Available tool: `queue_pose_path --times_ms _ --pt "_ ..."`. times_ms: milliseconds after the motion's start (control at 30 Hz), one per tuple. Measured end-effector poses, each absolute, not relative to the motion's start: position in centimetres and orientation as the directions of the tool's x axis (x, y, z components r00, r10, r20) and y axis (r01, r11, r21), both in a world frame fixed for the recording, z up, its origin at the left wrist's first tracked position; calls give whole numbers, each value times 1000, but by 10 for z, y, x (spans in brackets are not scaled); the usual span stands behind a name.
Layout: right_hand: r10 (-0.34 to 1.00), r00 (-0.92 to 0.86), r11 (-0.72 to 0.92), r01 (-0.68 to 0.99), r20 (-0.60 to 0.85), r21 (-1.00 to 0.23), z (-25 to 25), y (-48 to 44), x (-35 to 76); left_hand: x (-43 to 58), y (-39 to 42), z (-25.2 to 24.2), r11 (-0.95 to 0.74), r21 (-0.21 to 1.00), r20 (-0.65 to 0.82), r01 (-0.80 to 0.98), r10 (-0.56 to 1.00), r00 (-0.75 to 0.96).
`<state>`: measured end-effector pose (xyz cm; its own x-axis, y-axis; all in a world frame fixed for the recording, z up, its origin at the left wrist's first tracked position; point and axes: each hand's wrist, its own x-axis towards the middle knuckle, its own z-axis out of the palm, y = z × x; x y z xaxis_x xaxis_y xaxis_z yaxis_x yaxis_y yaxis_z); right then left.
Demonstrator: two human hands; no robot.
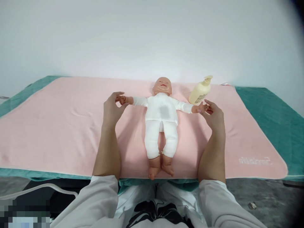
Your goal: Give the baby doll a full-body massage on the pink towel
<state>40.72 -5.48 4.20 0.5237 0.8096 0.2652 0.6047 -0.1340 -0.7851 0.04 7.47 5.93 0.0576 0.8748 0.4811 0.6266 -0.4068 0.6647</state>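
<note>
A baby doll (pixel 161 106) in a white cloth suit lies on its back on a pink blanket (pixel 71 126), its head toward the wall and bare feet toward me. Both its arms are stretched out sideways. My left hand (pixel 112 110) curls around the doll's hand on the left, thumb below and fingers above. On the other side, my right hand (pixel 215 116) holds the doll's other hand between thumb and fingers. A pale yellow pump bottle (pixel 200 91) stands tilted in view, just beyond the doll's arm and close to my right hand.
Under the blanket, a green cover (pixel 273 110) shows at both sides and along the front edge. A white wall (pixel 152 38) rises behind the table. At lower left, a pale curved tube (pixel 42 186) passes over something dark near the floor.
</note>
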Motion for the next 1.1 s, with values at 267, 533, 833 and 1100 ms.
queue_pose_path --times_ms 267,533,833,1100 --pt "748 238 307 703 620 -642 25 -36 364 41 65 50 -606 546 652 579 741 161" --pt "775 -167 541 673 610 -504 23 -32 334 60 61 41 -823 449 613 349 568 549" --pt "750 -317 587 723 580 -364 19 -30 327 74 59 31 -889 320 564 329 457 688" --pt "728 -367 584 775 579 -242 16 -29 320 79 56 29 -903 229 539 365 430 724"
